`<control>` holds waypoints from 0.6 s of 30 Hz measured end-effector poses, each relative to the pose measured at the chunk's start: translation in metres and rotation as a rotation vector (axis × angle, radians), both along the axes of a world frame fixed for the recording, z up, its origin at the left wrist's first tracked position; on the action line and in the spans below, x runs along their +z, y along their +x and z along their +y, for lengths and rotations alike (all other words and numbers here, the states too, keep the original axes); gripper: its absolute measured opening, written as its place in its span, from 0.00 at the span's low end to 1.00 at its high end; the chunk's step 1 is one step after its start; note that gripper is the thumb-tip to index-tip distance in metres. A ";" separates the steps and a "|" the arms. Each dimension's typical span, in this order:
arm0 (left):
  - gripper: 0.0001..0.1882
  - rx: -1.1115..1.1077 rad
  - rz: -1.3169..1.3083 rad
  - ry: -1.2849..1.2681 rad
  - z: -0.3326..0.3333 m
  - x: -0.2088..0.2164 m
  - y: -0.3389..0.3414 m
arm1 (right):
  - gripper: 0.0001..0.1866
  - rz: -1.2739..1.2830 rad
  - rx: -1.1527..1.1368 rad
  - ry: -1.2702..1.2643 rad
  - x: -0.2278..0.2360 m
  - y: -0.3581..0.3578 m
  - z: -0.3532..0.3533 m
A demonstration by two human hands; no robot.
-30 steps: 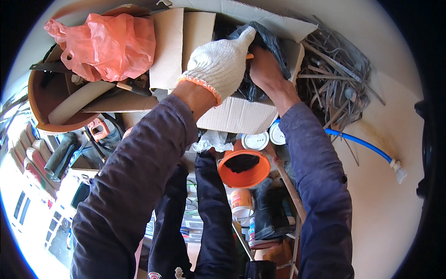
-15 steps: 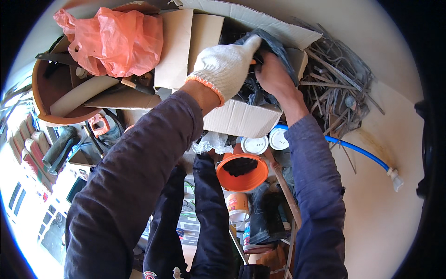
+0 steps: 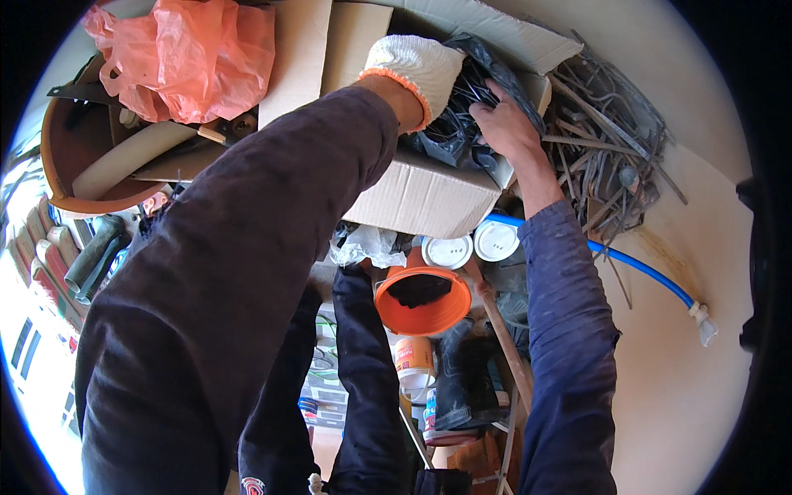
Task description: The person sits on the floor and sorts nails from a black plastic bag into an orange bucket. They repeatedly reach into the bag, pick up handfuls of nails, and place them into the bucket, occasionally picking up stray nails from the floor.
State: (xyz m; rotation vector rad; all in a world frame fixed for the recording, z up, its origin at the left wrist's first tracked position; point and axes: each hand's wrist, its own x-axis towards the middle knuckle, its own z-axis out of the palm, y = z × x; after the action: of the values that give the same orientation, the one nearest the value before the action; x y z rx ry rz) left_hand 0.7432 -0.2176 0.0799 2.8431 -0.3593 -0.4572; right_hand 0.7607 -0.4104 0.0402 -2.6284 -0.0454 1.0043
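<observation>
My left hand point(image 3: 417, 70), in a white knitted glove with an orange cuff, reaches into an open cardboard box point(image 3: 429, 194). Its fingers are hidden behind the glove's back, down among dark contents. A black plastic bag point(image 3: 495, 62) lines the right side of the box, with thin black strands or cords point(image 3: 462, 111) inside it. Bare, my right hand point(image 3: 510, 128) lies against the bag at the box's right side, thumb and forefinger apart. Nothing shows between them; the other fingers are partly covered.
An orange-red plastic bag point(image 3: 186, 62) lies over a brown tub point(image 3: 62, 157) at left. Bent metal rods point(image 3: 610, 148) pile up at right above a blue hose point(image 3: 643, 266). Below the box are white-lidded tubs point(image 3: 497, 241), an orange bucket point(image 3: 445, 318), black boots point(image 3: 466, 379) and a wooden handle point(image 3: 507, 334).
My gloved hand has turned over and dipped into the box, its fingers now out of sight. My right hand has come apart from it, and its thumb and forefinger have spread.
</observation>
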 end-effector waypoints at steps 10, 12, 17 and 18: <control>0.15 -0.049 0.075 0.047 0.019 0.004 0.011 | 0.38 0.285 -0.039 0.123 0.018 0.028 0.043; 0.16 -0.024 0.087 0.026 0.021 0.006 0.010 | 0.39 0.236 -0.058 0.042 0.013 0.027 0.052; 0.15 0.007 0.081 0.037 0.023 0.007 0.012 | 0.43 0.247 -0.101 0.120 0.015 0.018 0.042; 0.15 0.017 0.100 0.051 0.022 0.005 0.013 | 0.42 0.262 -0.096 0.116 0.018 0.016 0.037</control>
State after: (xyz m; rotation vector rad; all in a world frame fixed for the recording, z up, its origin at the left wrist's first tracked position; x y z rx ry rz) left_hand 0.7559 -0.1956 0.0852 2.8562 -0.3080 -0.6108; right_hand 0.7772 -0.3733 0.0583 -2.3519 0.0805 1.2621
